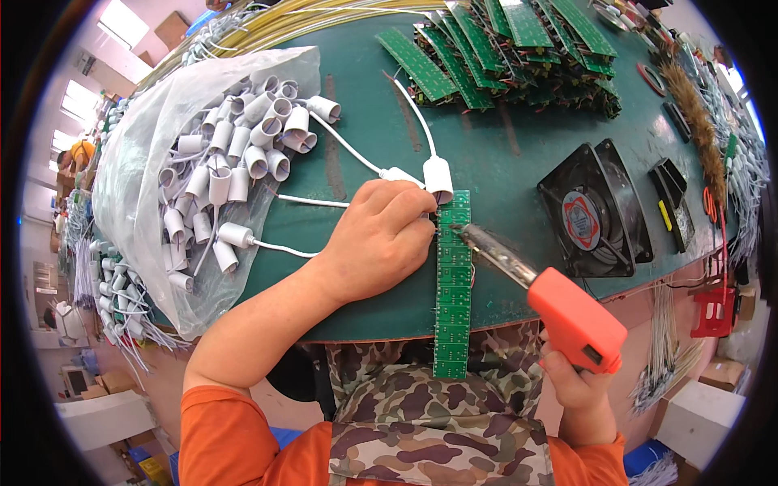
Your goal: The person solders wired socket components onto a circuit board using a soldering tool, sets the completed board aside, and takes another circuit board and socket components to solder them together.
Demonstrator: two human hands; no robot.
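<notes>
My right hand (pixel 571 381) grips a red soldering gun (pixel 575 320), its metal front reaching up and left to a narrow green circuit board strip (pixel 453 300). The tip is at the board's upper part. My left hand (pixel 381 239) is closed in a pinch at the board's left edge; what its fingers hold is hidden. A white lamp holder (pixel 437 180) sits at the board's far end, its cable running away from me. Another white holder (pixel 401 176) shows partly behind my left hand. A white cable (pixel 312 201) leads under that hand. The board's near end overhangs the table edge.
A clear plastic bag (pixel 130 186) of white lamp holders (pixel 239 142) lies at left. Stacked green circuit boards (pixel 498 53) fill the far side. At right are a black fan (pixel 596 215) and a black-and-yellow tool (pixel 671 202). Yellow wires (pixel 267 28) lie along the far left edge.
</notes>
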